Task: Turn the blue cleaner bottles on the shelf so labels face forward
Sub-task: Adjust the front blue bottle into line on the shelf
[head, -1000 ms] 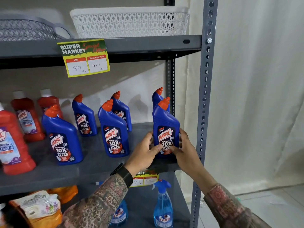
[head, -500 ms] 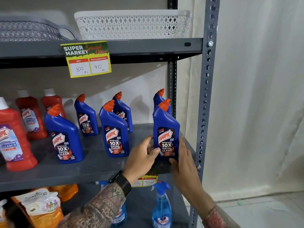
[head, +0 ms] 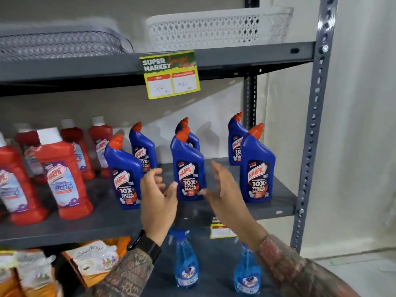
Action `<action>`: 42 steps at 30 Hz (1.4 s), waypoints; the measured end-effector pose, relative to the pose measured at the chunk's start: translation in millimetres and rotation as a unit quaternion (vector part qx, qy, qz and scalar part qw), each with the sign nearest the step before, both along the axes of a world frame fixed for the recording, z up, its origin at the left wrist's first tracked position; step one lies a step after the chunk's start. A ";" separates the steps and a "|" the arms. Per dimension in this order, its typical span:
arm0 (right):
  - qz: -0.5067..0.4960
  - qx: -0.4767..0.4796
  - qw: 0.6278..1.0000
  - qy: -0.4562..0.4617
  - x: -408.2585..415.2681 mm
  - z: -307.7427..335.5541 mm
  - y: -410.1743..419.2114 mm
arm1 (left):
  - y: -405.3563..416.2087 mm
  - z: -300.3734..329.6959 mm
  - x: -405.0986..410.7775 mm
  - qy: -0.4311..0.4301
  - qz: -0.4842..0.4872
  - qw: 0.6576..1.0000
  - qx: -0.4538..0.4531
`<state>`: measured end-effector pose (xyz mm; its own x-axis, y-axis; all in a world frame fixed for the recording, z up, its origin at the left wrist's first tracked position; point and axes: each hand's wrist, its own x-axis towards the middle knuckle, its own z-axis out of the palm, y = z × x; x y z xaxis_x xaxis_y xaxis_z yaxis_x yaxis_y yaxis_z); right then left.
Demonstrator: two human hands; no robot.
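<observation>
While both hands hover in front of the middle shelf [head: 214, 213], neither holds anything. The left hand [head: 157, 202] has its fingers loosely curled and spread, the palm turned right, a dark watch [head: 143, 243] on the wrist. The right hand [head: 225, 194] is flat and wide, fingers extended toward the far side, palm turned left. Between the two hands stands the centre front Harpic bottle [head: 188, 168], blue with an orange cap, its label facing forward; whether either hand touches it cannot be told through the blur.

Just left of the left hand is the left front Harpic bottle [head: 124, 179], label forward but angled slightly. Right of the right hand, near the shelf end, stands the right front Harpic bottle [head: 257, 168], label forward. Farther back stand three more blue bottles: the back left bottle [head: 142, 146], the back centre bottle [head: 192, 138], mostly hidden behind the front one, and the back right bottle [head: 234, 142].

Far left on the same shelf are red Harpic bathroom cleaner bottles [head: 62, 179]. A yellow price tag [head: 171, 76] hangs from the upper shelf, which carries a white basket [head: 216, 28]. Below, two blue spray bottles [head: 186, 266] stand near the person's patterned sleeves.
</observation>
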<state>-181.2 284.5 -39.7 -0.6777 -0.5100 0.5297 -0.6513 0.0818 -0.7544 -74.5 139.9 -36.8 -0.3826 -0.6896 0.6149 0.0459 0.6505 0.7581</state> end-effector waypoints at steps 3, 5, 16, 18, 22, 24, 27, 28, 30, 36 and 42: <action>0.000 0.021 0.993 -0.114 -11.6 11.5 -29.6 | -28.0 4.8 -11.6 -0.114 -0.154 0.979 0.071; 0.020 0.030 0.988 -0.152 -18.4 12.5 -38.6 | -42.3 9.2 -20.0 -0.176 -0.230 0.952 0.101; 0.064 0.014 0.984 -0.164 -22.5 -2.7 -25.5 | -34.3 -2.3 -10.3 -0.168 -0.263 0.947 0.078; 0.069 0.009 0.985 -0.161 -23.9 -7.3 -21.3 | -29.7 -5.0 -6.1 -0.163 -0.260 0.949 0.071; 0.073 0.005 0.985 -0.159 -22.5 -8.1 -19.0 | -23.6 -3.2 -1.7 -0.165 -0.249 0.951 0.076; 0.077 0.008 0.985 -0.152 -20.3 -5.8 -17.8 | -20.1 0.3 0.7 -0.168 -0.245 0.952 0.073; 0.059 -0.009 0.988 -0.141 -8.8 -6.2 -12.8 | -14.8 1.5 8.9 -0.162 -0.236 0.955 0.075; 0.020 -0.019 0.992 -0.123 -1.1 -7.3 -10.3 | -15.0 0.2 14.7 -0.158 -0.228 0.958 0.070; -0.086 -0.054 0.993 -0.062 14.9 -12.7 -4.7 | -18.5 -1.9 28.6 -0.146 -0.202 0.967 0.045; 0.021 -0.043 0.999 0.001 65.2 -6.8 -36.2 | -56.6 -14.4 88.8 0.016 -0.091 0.992 0.090; 0.092 0.055 0.994 -0.038 90.9 16.3 -130.2 | -116.4 -4.1 103.8 -0.019 0.011 0.999 0.023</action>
<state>-90.3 154.4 -23.4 -0.6034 -0.6807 0.4155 -0.6051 0.0513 -0.7945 29.3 23.5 -40.9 -0.3887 -0.7258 0.5675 0.0022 0.6152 0.7884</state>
